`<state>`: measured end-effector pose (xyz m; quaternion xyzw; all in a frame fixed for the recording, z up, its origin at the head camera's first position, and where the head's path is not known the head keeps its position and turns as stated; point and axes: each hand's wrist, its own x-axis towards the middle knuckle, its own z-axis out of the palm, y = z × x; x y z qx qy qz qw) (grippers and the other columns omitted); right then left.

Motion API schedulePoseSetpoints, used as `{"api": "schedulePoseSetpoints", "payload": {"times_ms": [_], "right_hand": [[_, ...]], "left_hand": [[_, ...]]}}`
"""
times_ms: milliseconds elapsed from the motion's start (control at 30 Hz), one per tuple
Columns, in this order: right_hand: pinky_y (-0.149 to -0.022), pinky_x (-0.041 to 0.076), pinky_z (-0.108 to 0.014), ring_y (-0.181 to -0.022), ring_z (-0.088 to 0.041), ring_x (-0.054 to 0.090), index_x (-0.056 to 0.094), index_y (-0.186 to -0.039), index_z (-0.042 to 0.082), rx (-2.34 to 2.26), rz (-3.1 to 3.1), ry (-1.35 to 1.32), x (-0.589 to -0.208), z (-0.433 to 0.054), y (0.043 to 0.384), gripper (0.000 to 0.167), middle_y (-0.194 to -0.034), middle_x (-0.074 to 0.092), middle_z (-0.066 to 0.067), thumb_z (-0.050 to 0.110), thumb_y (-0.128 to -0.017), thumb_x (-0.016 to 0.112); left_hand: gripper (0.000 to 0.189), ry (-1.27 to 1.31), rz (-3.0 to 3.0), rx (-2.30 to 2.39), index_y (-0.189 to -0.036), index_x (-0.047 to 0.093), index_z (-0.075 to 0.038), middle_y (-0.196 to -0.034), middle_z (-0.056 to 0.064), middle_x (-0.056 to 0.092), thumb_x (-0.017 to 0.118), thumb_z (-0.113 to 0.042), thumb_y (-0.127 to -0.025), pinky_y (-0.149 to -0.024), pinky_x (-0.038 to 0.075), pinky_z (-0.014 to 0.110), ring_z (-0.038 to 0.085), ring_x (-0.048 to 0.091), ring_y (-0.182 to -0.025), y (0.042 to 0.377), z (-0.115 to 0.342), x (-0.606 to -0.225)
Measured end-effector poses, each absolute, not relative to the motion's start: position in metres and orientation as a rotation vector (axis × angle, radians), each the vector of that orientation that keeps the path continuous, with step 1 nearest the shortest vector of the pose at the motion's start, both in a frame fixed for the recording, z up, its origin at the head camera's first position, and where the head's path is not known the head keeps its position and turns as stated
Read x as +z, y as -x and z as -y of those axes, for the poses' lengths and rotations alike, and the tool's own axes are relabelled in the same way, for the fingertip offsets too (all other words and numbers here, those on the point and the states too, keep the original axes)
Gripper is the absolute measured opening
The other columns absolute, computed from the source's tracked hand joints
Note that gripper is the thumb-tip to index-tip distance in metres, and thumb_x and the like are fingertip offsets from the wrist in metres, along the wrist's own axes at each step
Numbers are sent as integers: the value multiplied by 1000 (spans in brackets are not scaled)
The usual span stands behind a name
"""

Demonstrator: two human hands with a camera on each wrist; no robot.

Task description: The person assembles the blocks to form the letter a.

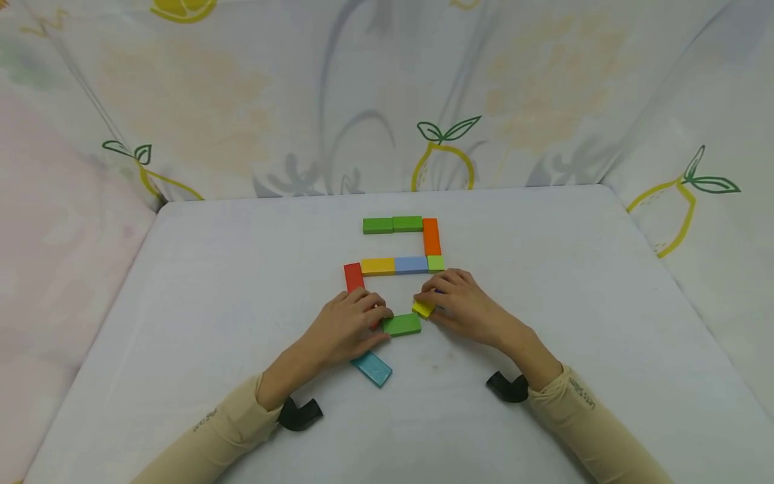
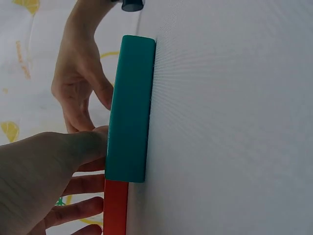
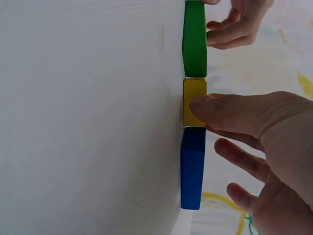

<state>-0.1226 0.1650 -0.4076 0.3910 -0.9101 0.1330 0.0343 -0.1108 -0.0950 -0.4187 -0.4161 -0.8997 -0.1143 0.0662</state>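
Observation:
Between the thumb and fingers of my right hand (image 1: 462, 306) is a small yellow block (image 1: 422, 308); in the right wrist view the thumb lies on its near face. A dark blue block (image 3: 192, 169) stands beside the yellow one, mostly covered by that hand in the head view. My left hand (image 1: 347, 323) pinches the left end of a green block (image 1: 402, 325), whose right end is close to the yellow block. Partly hidden behind the left hand is a red block (image 1: 354, 277). A teal block (image 1: 372, 369) lies at an angle on the near side of the left hand.
Farther back on the white table (image 1: 211, 282), two green blocks (image 1: 393, 225), an orange block (image 1: 432, 236), a light green block (image 1: 435, 263), a light blue block (image 1: 411, 265) and a yellow-orange block (image 1: 377, 267) form a bent line. Lemon-patterned cloth (image 1: 363, 101) hangs behind.

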Motion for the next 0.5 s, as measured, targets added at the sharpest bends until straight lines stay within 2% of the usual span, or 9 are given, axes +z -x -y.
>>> {"api": "schedulePoseSetpoints", "payload": {"times_ms": [267,500], "right_hand": [[-106,31,-49,-112,-23,48,69,-102,17,361,2766,-1202,-405,-167,120,28,-106,59,0,20,-76,79],[-104,32,-44,-112,-21,46,68,-100,17,434,2785,-1231,-405,-170,120,26,-106,56,2,23,-77,79]], "left_hand": [[32,1256,2712,-341,-106,68,-20,-103,-3,64,71,-40,-82,-81,47,30,16,53,-102,110,95,-417],[32,1257,2705,-344,-106,68,-19,-103,-2,63,71,-40,-82,-82,47,31,16,53,-102,110,96,-417]]}}
